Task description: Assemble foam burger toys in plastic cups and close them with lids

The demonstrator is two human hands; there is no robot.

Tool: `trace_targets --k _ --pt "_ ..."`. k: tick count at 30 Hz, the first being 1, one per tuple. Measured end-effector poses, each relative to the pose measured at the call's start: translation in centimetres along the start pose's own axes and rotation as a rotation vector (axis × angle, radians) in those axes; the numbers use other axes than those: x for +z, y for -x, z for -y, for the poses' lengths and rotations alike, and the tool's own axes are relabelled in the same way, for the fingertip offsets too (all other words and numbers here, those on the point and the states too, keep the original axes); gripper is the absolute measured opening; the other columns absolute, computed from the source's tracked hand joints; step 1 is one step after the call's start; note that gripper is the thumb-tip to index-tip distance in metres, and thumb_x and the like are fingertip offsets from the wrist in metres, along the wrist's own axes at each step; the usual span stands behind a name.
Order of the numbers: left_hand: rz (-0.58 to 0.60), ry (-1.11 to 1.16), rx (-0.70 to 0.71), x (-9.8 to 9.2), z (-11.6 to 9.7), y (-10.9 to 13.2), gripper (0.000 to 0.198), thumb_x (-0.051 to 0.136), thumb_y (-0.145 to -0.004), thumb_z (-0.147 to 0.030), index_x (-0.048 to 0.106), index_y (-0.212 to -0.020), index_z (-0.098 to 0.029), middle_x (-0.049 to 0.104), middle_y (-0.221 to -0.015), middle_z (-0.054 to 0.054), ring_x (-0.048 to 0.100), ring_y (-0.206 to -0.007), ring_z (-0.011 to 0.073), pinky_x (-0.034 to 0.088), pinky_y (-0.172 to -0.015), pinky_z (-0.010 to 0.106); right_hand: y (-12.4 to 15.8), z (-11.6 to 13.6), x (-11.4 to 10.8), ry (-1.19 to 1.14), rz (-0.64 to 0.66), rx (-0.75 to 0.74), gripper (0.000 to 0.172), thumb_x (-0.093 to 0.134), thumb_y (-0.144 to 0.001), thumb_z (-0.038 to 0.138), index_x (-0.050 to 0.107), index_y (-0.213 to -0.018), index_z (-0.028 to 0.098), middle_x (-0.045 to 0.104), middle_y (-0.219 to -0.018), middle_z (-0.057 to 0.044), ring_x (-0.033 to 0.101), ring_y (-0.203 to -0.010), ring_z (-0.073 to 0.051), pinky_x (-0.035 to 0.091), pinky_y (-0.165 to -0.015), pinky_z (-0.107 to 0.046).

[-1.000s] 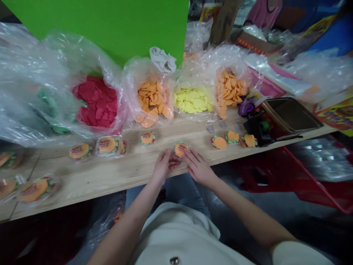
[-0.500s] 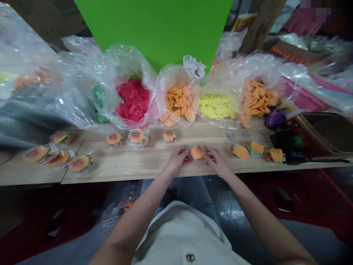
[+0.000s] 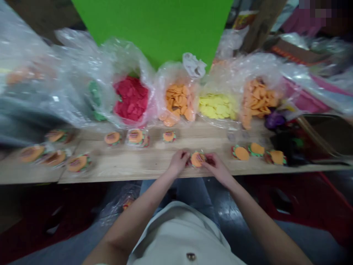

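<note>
Burger-shaped item in clear wrap sits at the near side of the light wooden surface, between the two hands. The left hand and right hand close in on it from either side, their fingers curled narrowly against its edges; whether it is lifted off the wood cannot be told. Below the surface are the person's cream top and jeans, with a crumpled plastic bag lying lower down by the left knee.

Along the surface, more burger-shaped packs lie in a loose group to the left, and three more stand in a row farther back. To the right, three unwrapped-looking burger pieces sit near a dark tray.

Behind them stands a line of open clear plastic bags holding flat discs: green, red, orange, yellow and orange again. A crumpled white cloth sits on top of the bags, in front of a green board. Another person's pink sleeve shows far off at the top right.
</note>
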State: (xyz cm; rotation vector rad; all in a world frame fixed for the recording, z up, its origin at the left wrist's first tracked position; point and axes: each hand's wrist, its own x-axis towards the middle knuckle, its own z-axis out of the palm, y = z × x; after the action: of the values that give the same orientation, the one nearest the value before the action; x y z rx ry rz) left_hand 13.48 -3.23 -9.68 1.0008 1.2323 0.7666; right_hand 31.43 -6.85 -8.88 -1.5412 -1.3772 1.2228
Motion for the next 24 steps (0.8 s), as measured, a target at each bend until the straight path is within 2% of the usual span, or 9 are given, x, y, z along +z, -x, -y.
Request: trace_targets --k 3,7,11,13,14,16,18,20,24 --pt "0.034 -0.05 0.044 -0.5 0.4 3.7 0.016 0.054 -0.076 -0.031 0.054 -0.074 -0.016 0.054 -0.057 -0.003 0.05 -0.051 0.0087 0.04 -0.051 0.021 1.1 0.9 0.2 -0.039 0.134 0.118 0.049 0.049 -0.077 0.05 0.043 -0.117 0.021 0.058 -0.099 -0.007 0.057 -0.091 -0.022 0.046 -0.079 -0.038" --pt "0.07 -0.099 0.017 -2.1 3.2 10.6 0.014 0.055 -0.074 -0.028 0.056 -0.076 -0.014 0.053 -0.056 -0.003 0.049 -0.05 0.0088 0.038 -0.048 0.02 4.5 1.1 3.4 0.084 0.61 0.004 0.037 0.056 -0.076 0.039 0.052 -0.108 0.021 0.057 -0.109 -0.009 0.053 -0.102 -0.023 0.041 -0.088 -0.036" --pt "0.17 -0.315 -0.053 -6.5 3.6 14.3 0.02 0.053 -0.076 -0.031 0.058 -0.089 -0.017 0.061 -0.073 0.0 0.055 -0.061 0.0118 0.042 -0.053 0.022 7.9 1.2 7.0 0.121 0.786 0.049 0.028 0.056 -0.075 0.032 0.054 -0.1 0.018 0.059 -0.096 -0.006 0.055 -0.087 -0.019 0.045 -0.075 -0.029" --pt "-0.172 -0.549 0.134 -9.5 1.4 12.9 0.028 0.055 -0.075 -0.037 0.056 -0.095 -0.017 0.061 -0.083 0.004 0.056 -0.079 0.0177 0.045 -0.071 0.03 8.1 1.6 7.8 0.135 0.787 0.062 0.028 0.058 -0.072 0.028 0.054 -0.098 0.018 0.059 -0.094 -0.005 0.055 -0.084 -0.017 0.044 -0.073 -0.027" --pt "-0.438 -0.637 0.246 -10.9 -0.2 11.4 0.036 0.056 -0.075 -0.037 0.053 -0.105 -0.018 0.058 -0.099 0.008 0.053 -0.095 0.0214 0.041 -0.083 0.035 8.0 1.9 8.0 0.144 0.792 0.063 0.028 0.058 -0.071 0.027 0.054 -0.097 0.018 0.059 -0.093 -0.004 0.054 -0.083 -0.017 0.044 -0.073 -0.027" --pt "-0.801 -0.775 0.361 -13.0 -3.4 7.8 0.063 0.064 -0.067 -0.042 0.042 -0.122 -0.019 0.043 -0.124 0.015 0.037 -0.118 0.0297 0.028 -0.097 0.044 7.8 2.2 8.0 0.166 0.802 0.058 0.029 0.059 -0.069 0.027 0.055 -0.097 0.019 0.059 -0.093 -0.004 0.055 -0.083 -0.018 0.044 -0.072 -0.027" --pt "-0.898 -0.836 0.345 -14.2 -5.7 4.4 0.077 0.07 -0.059 -0.043 0.039 -0.126 -0.019 0.032 -0.133 0.018 0.03 -0.122 0.0355 0.026 -0.097 0.047 7.6 1.9 7.9 0.181 0.798 0.054 0.029 0.059 -0.069 0.028 0.056 -0.097 0.02 0.06 -0.094 -0.005 0.056 -0.086 -0.02 0.045 -0.075 -0.03" --pt "-0.84 -0.857 0.273 -14.8 -6.8 2.4 0.069 0.069 -0.061 -0.039 0.043 -0.122 -0.021 0.035 -0.131 0.017 0.039 -0.115 0.0347 0.031 -0.092 0.045 7.6 1.0 7.8 0.189 0.786 0.045 0.03 0.058 -0.069 0.032 0.058 -0.097 0.022 0.061 -0.096 -0.007 0.056 -0.091 -0.024 0.044 -0.08 -0.034" --pt "-0.938 -0.895 0.321 -16.7 -6.5 3.2 0.06 0.067 -0.064 -0.035 0.046 -0.119 -0.025 0.037 -0.128 0.013 0.042 -0.112 0.0302 0.032 -0.092 0.04 7.5 -1.3 7.6 0.208 0.78 0.029 0.036 0.058 -0.068 0.042 0.059 -0.1 0.025 0.062 -0.101 -0.01 0.056 -0.097 -0.028 0.043 -0.087 -0.039"
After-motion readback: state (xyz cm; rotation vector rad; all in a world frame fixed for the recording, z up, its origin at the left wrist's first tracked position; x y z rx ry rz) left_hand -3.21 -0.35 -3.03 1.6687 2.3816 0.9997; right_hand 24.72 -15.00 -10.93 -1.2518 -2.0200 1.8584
